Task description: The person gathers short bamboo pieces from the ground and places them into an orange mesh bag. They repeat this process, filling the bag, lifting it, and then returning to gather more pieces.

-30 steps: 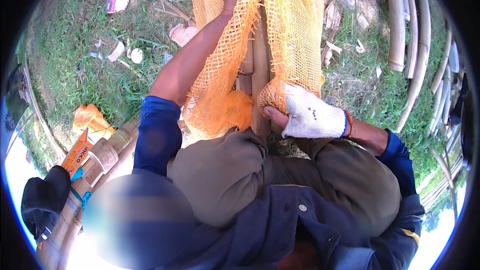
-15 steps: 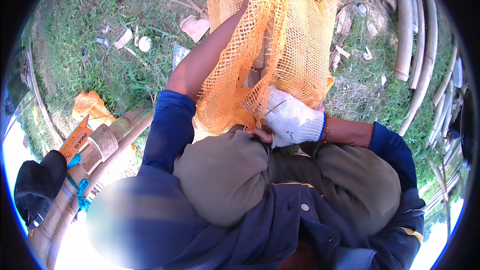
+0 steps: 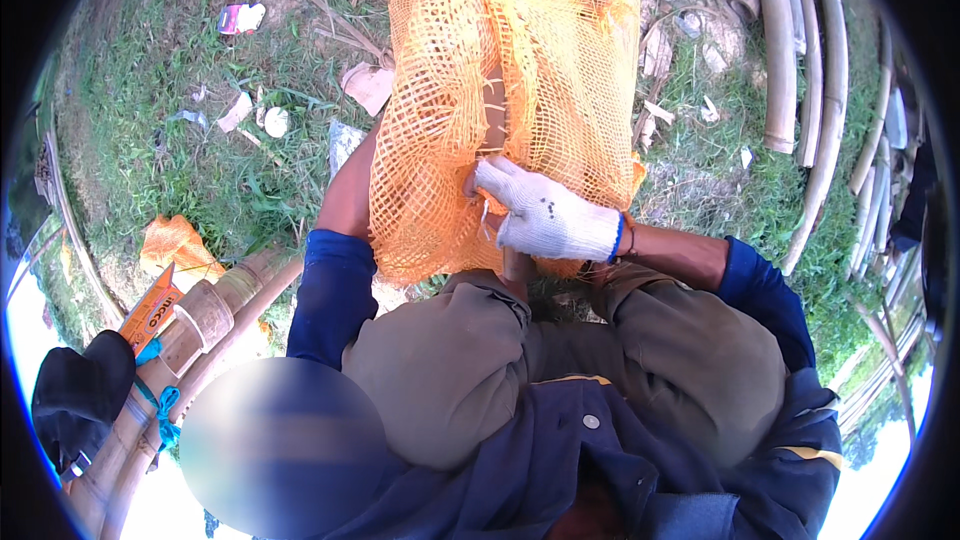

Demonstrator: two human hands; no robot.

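Note:
Orange mesh netting (image 3: pixel 570 90) hangs loosely around something long and brownish standing between my legs; a gap with loose strands runs down its near side. My right hand (image 3: pixel 550 215), in a white knitted glove, is closed at the lower end of this gap, its fingers pinching the mesh edge. A thin pale strand hangs beside the gloved fingers. My left forearm (image 3: pixel 347 185) reaches forward and passes behind the netting on the left. The mesh covers my left hand, so its fingers cannot be made out.
Bamboo poles (image 3: pixel 778 60) lie at the right. At the left, a bamboo rail (image 3: pixel 230 285) carries a black cap (image 3: pixel 85 400), an orange-handled saw-like tool (image 3: pixel 152 308) and a teal tie (image 3: pixel 165 405). An orange mesh scrap (image 3: pixel 180 245) and litter lie on the grass.
My right hand has moved up and left along the gap in the netting. My left arm has drawn back from the top, and its hand is now behind the mesh.

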